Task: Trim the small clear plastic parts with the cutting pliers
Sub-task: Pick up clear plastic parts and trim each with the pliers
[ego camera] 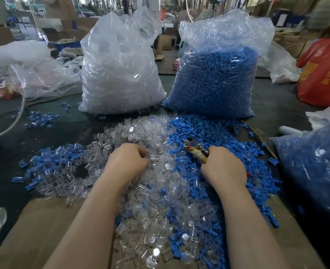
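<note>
A wide heap of small clear plastic parts (141,136) covers the middle of the table and runs down to the near edge. My left hand (127,162) lies on this heap with its fingers curled into the clear parts; what it holds is hidden. My right hand (224,167) grips the cutting pliers (195,147) by their wrapped handles, and the metal jaws point up and left over the blue pieces. The pliers' jaws are apart from my left hand.
Small blue plastic pieces (218,136) are piled to the right of the clear heap. A tall bag of clear parts (119,74) and a bag of blue pieces (216,78) stand behind. Another blue-filled bag (315,164) sits at right. A person in a red garment (323,72) is at far right.
</note>
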A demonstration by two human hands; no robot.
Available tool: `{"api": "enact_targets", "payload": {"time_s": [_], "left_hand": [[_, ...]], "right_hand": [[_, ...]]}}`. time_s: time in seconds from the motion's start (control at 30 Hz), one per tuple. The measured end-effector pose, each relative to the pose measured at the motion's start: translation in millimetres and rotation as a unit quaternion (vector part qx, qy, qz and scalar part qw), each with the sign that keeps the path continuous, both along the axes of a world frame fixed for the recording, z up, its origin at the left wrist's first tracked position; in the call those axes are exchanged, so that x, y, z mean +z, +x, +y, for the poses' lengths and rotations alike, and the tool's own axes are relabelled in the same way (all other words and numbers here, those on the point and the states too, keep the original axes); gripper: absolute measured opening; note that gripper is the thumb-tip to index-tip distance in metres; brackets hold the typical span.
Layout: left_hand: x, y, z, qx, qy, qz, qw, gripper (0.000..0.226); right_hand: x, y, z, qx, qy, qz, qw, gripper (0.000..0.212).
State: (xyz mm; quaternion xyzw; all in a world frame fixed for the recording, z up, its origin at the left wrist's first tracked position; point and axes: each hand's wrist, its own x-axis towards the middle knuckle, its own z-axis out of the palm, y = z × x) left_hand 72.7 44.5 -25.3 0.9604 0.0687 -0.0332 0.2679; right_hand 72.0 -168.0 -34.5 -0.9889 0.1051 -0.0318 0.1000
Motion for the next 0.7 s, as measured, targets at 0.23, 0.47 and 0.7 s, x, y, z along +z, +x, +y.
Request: {"api": "enact_targets", "payload": {"time_s": [0.23, 0.47, 0.7], "left_hand": [[-2.9, 1.4, -3.1, -0.023, 0.027, -0.025, 0.999, 0.016], [-4.9, 2.6, -2.0, -0.051, 0.003, -0.044, 0.998, 0.016], [-7.1, 3.5, 1.8, -0.034, -0.041, -0.052, 0.997, 0.018]], "right_hand": [[-2.3, 1.4, -2.5, -0.002, 0.010, -0.026, 1.000, 0.013], [-4.1, 5.6, -3.2, -0.006, 0.080, -0.094, 0.992, 0.019], [0.4, 6.6, -0.4, 0.034, 0.213, -0.133, 0.967, 0.023]]}}
